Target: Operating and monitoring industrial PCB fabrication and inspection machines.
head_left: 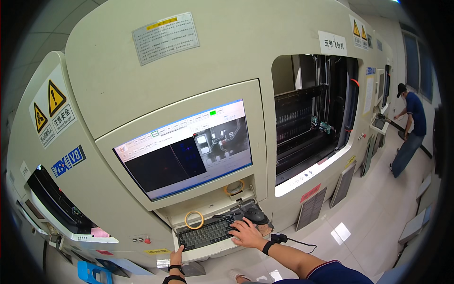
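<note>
A black keyboard (208, 233) lies on a pull-out tray (222, 247) below a built-in monitor (189, 146). My right hand (247, 234) rests over the keyboard's right end, fingers spread on the keys. At the tray's left front corner, my left hand (177, 256) grips the edge with its thumb up; its other fingers are mostly hidden. A black mouse (255, 216) sits just beyond my right hand. Behind the keyboard a yellow tape roll (194, 219) stands on its side. The screen shows a dark panel beside a grey close-up of a circuit board.
To the right, a machine window (307, 118) opens onto dark rails and a green circuit board (324, 127). Flat panels (312, 208) lean against the machine's base. Another person (412, 118) bends at a farther machine. A blue stool (92, 272) stands at lower left.
</note>
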`<state>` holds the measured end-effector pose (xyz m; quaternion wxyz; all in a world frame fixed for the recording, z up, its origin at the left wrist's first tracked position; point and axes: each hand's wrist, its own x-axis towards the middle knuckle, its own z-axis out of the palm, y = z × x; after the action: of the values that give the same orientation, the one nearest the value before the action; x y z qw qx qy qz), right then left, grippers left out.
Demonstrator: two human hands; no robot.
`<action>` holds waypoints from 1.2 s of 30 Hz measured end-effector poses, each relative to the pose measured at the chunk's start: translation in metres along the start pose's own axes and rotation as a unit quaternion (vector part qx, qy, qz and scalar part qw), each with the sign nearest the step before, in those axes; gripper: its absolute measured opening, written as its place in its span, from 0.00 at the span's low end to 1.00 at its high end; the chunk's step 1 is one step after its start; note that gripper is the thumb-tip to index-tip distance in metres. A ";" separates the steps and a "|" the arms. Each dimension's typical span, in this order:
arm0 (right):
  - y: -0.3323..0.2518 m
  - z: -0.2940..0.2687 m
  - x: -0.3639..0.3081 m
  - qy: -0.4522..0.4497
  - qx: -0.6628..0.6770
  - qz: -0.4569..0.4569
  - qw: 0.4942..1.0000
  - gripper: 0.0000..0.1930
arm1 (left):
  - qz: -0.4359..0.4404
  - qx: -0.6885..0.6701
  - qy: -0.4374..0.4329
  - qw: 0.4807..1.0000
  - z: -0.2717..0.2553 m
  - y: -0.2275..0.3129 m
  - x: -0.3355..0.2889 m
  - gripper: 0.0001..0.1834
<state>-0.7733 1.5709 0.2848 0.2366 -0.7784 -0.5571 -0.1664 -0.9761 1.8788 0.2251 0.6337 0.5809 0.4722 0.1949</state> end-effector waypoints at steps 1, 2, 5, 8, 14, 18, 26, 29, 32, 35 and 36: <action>0.000 0.000 0.000 0.000 0.001 0.000 1.000 0.16 | 0.000 -0.001 0.002 1.000 0.001 0.002 -0.002 0.34; 0.000 -0.001 0.000 -0.010 0.004 0.000 1.000 0.17 | -0.003 0.003 0.003 1.000 0.000 0.004 -0.005 0.34; -0.001 -0.001 0.000 -0.017 0.004 -0.001 1.000 0.17 | -0.010 0.028 -0.003 1.000 -0.003 0.009 -0.009 0.33; -0.001 -0.001 0.001 -0.014 0.003 -0.003 1.000 0.17 | -0.093 0.001 -0.039 0.995 -0.011 0.009 -0.010 0.33; 0.000 0.000 0.002 -0.016 0.008 -0.012 1.000 0.17 | -0.087 0.020 -0.049 0.995 -0.011 0.003 -0.004 0.32; 0.000 0.000 0.002 -0.024 -0.003 -0.020 1.000 0.15 | -0.067 -0.026 -0.057 0.996 -0.008 0.005 -0.011 0.28; 0.001 0.001 0.001 -0.023 -0.003 -0.022 0.999 0.14 | -0.075 -0.021 -0.041 0.996 -0.007 0.008 -0.013 0.28; 0.001 0.001 0.001 -0.027 0.003 -0.018 0.999 0.14 | -0.074 -0.010 -0.035 0.997 -0.006 0.008 -0.014 0.28; 0.002 0.001 0.001 -0.028 0.004 -0.016 0.999 0.15 | -0.073 -0.010 -0.026 0.997 -0.006 0.009 -0.016 0.29; 0.002 0.001 0.001 -0.027 0.005 -0.012 1.000 0.15 | -0.076 -0.022 -0.031 0.996 -0.005 0.008 -0.015 0.30; 0.002 0.001 0.001 -0.035 0.001 -0.013 0.999 0.15 | -0.078 -0.034 -0.033 0.996 -0.006 0.008 -0.014 0.29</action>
<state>-0.7716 1.5714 0.2841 0.2155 -0.7765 -0.5751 -0.1413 -0.9848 1.8730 0.2382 0.6812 0.5270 0.4881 0.1418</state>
